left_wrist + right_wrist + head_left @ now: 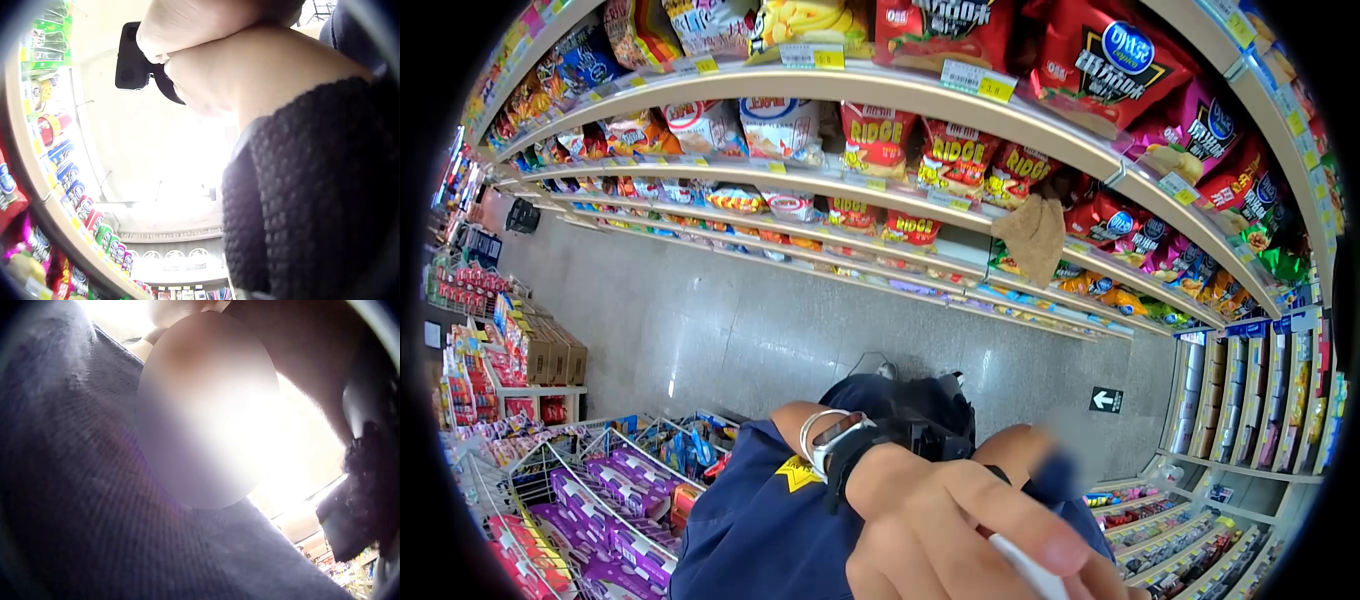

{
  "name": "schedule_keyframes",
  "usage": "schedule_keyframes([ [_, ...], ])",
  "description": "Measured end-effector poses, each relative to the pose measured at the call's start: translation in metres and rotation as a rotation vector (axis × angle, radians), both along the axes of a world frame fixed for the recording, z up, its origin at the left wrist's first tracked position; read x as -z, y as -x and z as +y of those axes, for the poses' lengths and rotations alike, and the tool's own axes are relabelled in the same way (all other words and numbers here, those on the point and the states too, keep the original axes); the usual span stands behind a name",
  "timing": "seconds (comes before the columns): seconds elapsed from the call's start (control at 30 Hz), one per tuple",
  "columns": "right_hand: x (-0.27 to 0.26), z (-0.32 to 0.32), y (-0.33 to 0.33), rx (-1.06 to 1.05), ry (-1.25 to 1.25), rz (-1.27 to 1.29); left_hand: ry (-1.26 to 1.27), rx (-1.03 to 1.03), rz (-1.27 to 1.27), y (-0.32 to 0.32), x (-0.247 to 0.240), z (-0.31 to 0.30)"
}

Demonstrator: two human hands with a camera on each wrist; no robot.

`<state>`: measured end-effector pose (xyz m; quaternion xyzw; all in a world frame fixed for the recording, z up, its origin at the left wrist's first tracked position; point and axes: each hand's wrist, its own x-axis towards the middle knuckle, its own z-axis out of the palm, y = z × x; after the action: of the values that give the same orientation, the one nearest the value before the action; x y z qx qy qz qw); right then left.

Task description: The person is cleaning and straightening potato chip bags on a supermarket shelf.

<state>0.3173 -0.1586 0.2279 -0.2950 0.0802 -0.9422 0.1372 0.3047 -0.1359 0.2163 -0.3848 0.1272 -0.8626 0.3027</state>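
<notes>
Close to the camera in the head view, my left hand (pixel 940 525) is raised at chest height, its fingers bent over a smooth white object (pixel 1025 565). Only part of that object shows, so I cannot tell what it is. A watch (pixel 840 430) and a black strap circle the left wrist. In the left wrist view, the left hand (pixel 250 75) overlaps another skin area, and a black rectangular block (pixel 128 56) on a curved band sticks out beyond. My right forearm (pixel 1010 455) comes up on the other side; the right hand is mostly hidden. Navy shirt cloth (pixel 94 487) fills much of the right wrist view.
Shelves of chip bags (pixel 955 160) curve across the front. A brown cloth-like piece (pixel 1032 240) hangs at a shelf edge. Wire baskets with purple packs (pixel 615 500) stand at left, cardboard boxes (pixel 550 355) farther back. The grey floor (pixel 730 330) bears an arrow sign (pixel 1106 400).
</notes>
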Motion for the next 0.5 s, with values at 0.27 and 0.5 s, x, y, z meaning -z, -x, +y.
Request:
schedule_keyframes([
  [0.27,0.004,0.002,0.005,0.022,0.038,0.025,-0.125,-0.054,-0.172,0.002,-0.031,-0.022],
  [0.5,0.011,0.011,0.014,0.066,0.026,0.076,-0.337,-0.072,-0.460,-0.006,-0.071,-0.017],
])
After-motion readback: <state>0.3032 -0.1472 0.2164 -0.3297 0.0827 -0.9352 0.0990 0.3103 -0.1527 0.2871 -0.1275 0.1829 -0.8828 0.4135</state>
